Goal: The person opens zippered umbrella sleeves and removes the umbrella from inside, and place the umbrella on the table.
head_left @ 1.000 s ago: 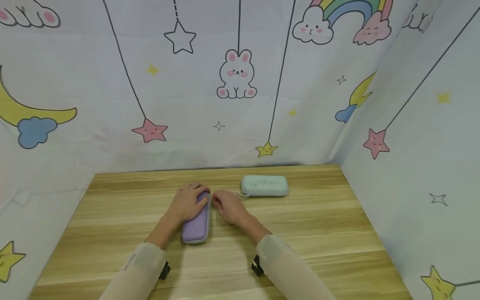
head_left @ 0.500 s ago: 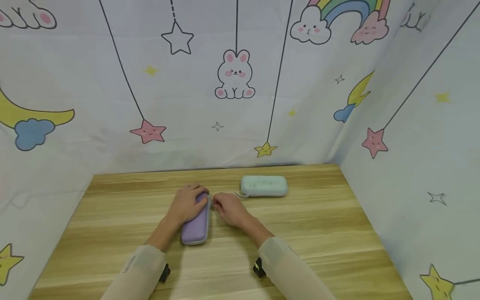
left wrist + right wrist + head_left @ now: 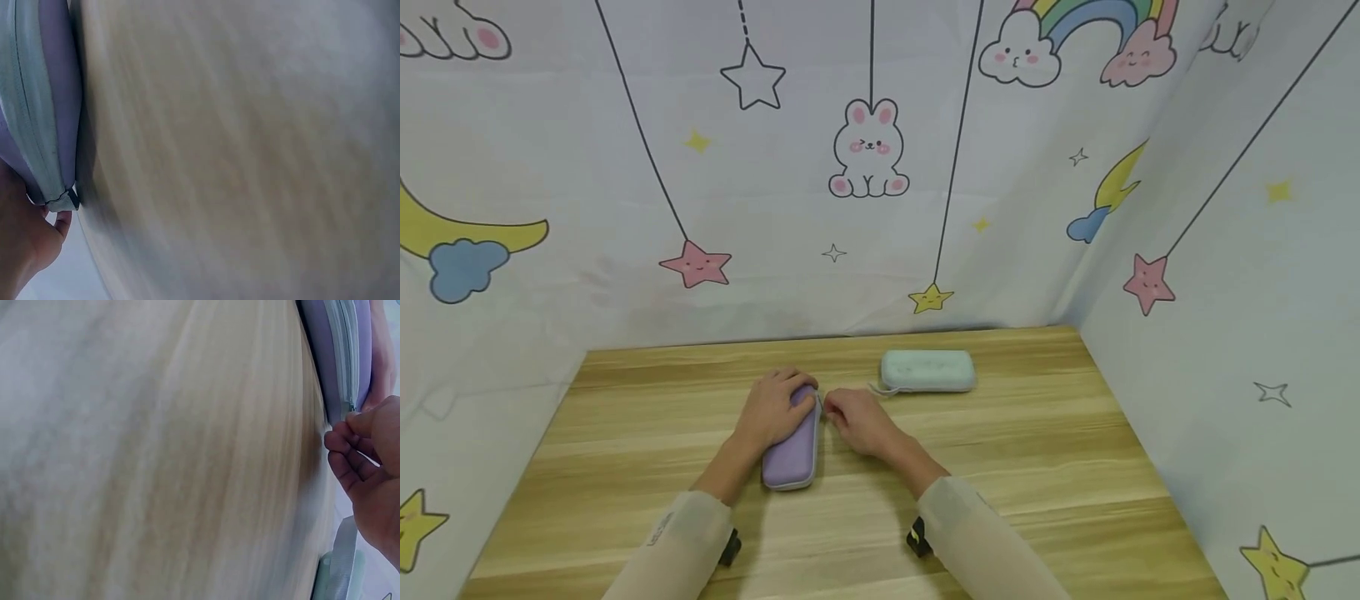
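A purple zip case point(image 3: 792, 460) with a pale grey zip band lies lengthwise on the table. My left hand point(image 3: 769, 408) grips its far half from the left, the thumb over the top and the fingers round the far end. Just right of that end, my right hand point(image 3: 859, 419) has its fingers curled, and in the right wrist view thumb and forefinger pinch the zip pull point(image 3: 351, 409). The zip band point(image 3: 28, 100) looks closed along the side seen in the left wrist view. The pull itself is mostly hidden by the fingertips.
A mint green zip case point(image 3: 928, 372) lies crosswise at the back of the wood-grain table point(image 3: 1037, 467), its grey wrist strap point(image 3: 342, 559) towards my right hand. Behind and to the right hangs a white cartoon-printed cloth point(image 3: 775, 200).
My right hand has shifted very slightly towards me beside the case's far end. My left hand and the purple case stay in place; the head view has drifted a little.
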`<state>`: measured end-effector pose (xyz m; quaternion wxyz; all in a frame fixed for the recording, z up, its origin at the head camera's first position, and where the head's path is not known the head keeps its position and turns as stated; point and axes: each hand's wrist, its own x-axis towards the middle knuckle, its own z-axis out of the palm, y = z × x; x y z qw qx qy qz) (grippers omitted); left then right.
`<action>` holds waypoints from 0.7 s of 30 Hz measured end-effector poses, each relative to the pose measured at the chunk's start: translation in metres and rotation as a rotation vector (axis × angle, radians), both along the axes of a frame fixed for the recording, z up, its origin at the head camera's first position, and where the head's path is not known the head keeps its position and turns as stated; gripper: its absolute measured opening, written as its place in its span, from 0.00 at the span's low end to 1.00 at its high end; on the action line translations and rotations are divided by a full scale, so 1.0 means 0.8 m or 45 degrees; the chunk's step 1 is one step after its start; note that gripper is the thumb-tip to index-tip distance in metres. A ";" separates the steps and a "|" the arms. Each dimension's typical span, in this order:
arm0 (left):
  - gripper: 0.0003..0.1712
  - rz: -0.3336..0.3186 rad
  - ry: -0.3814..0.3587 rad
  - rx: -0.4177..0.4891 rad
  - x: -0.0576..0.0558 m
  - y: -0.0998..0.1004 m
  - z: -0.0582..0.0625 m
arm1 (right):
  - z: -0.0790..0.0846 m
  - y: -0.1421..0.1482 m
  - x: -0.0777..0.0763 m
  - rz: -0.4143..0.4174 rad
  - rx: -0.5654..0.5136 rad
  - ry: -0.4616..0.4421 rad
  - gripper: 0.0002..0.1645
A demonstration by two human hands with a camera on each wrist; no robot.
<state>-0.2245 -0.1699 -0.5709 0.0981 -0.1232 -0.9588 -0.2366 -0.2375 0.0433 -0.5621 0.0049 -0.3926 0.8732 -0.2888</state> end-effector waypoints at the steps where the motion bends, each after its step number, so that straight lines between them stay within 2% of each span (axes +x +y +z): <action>1: 0.15 0.001 0.000 0.006 0.000 0.000 0.000 | 0.000 0.000 0.001 0.002 0.001 -0.004 0.07; 9: 0.14 0.000 0.036 0.042 0.001 0.001 0.001 | -0.002 -0.002 0.005 0.008 -0.010 -0.053 0.07; 17: 0.13 0.010 0.032 0.066 0.003 0.000 0.001 | -0.004 -0.001 0.007 0.015 -0.026 -0.077 0.07; 21: 0.14 -0.029 0.043 0.077 0.001 -0.003 -0.002 | -0.009 -0.002 0.010 -0.020 -0.056 -0.089 0.05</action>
